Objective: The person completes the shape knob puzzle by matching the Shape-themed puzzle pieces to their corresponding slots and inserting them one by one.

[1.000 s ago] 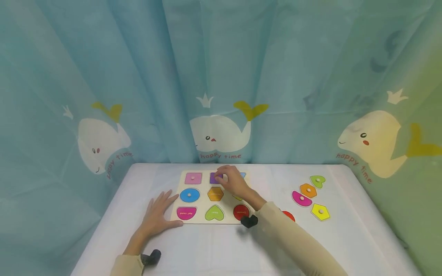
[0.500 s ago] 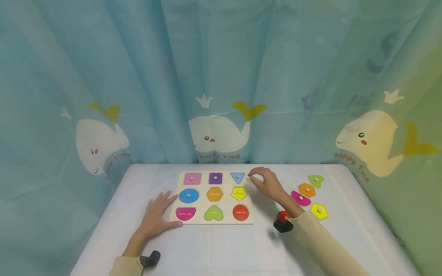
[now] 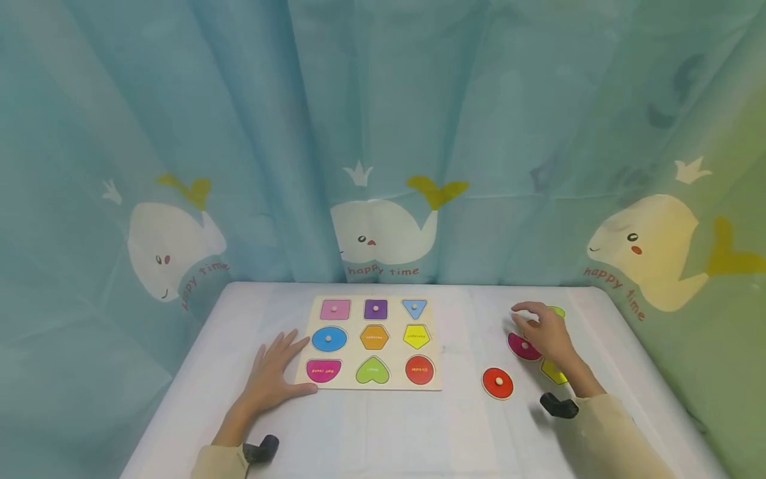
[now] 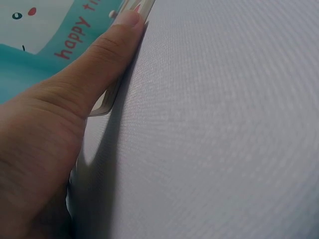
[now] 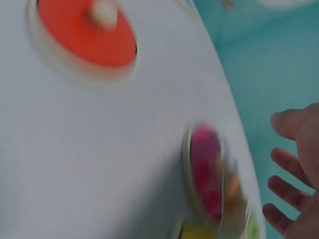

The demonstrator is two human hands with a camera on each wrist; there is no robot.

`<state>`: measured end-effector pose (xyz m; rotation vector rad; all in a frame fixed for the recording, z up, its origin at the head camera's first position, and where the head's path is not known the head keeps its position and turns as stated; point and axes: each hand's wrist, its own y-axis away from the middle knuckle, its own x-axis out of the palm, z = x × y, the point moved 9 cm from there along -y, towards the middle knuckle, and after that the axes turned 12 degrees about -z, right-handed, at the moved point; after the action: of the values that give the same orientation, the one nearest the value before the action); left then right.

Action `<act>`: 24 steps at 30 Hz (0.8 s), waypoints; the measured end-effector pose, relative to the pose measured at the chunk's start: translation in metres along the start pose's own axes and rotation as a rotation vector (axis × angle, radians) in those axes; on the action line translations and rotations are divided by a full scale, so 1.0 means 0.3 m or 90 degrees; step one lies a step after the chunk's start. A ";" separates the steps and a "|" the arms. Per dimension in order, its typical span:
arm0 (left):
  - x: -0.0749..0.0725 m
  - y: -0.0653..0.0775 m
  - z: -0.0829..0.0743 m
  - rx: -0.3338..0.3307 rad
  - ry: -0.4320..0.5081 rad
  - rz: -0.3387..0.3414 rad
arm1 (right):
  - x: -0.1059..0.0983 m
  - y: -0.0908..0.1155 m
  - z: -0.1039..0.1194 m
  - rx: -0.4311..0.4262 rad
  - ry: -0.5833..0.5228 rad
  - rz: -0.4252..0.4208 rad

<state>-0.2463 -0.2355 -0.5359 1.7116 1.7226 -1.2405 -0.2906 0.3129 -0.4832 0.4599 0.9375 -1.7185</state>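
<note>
A pale shape-puzzle board (image 3: 353,384) lies on the table. Knobbed pink, purple, blue oval and blue triangle pieces sit in it; the other printed shapes show no knobs. My left hand (image 3: 269,376) rests spread at its left edge; in the left wrist view the thumb (image 4: 107,50) touches the board's edge. Over the loose pieces at right hovers my right hand (image 3: 547,336), fingers loosely bent and holding nothing. Below it lie a magenta half-round piece (image 3: 519,346), a yellow pentagon piece (image 3: 553,372) and a green heart piece (image 3: 560,311), partly covered. An orange piece (image 5: 232,191) shows blurred in the right wrist view.
A red circle piece (image 3: 493,389) with a knob lies between the board and the right forearm. White cloth covers the table (image 3: 383,432). Behind its far edge hangs a blue curtain (image 3: 509,233) printed with whales.
My right hand has moved right, from the purple square past the blue triangle to the loose pieces, uncovering the board and red circle. The left hand has stayed put.
</note>
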 end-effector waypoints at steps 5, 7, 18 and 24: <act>-0.011 -0.008 -0.014 0.000 -0.001 0.004 | -0.051 0.044 -0.146 0.076 0.055 -0.003; -0.013 -0.012 -0.018 0.002 -0.003 0.005 | -0.058 0.058 -0.190 0.103 0.067 -0.002; -0.002 -0.010 -0.011 -0.013 -0.008 0.017 | -0.061 0.067 -0.234 0.103 0.093 -0.022; -0.002 -0.006 -0.008 -0.011 -0.010 0.014 | -0.051 0.066 -0.233 0.096 0.112 -0.034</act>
<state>-0.2471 -0.2337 -0.5336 1.7020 1.6974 -1.2225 -0.2768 0.3744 -0.5228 0.6997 0.9555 -1.8267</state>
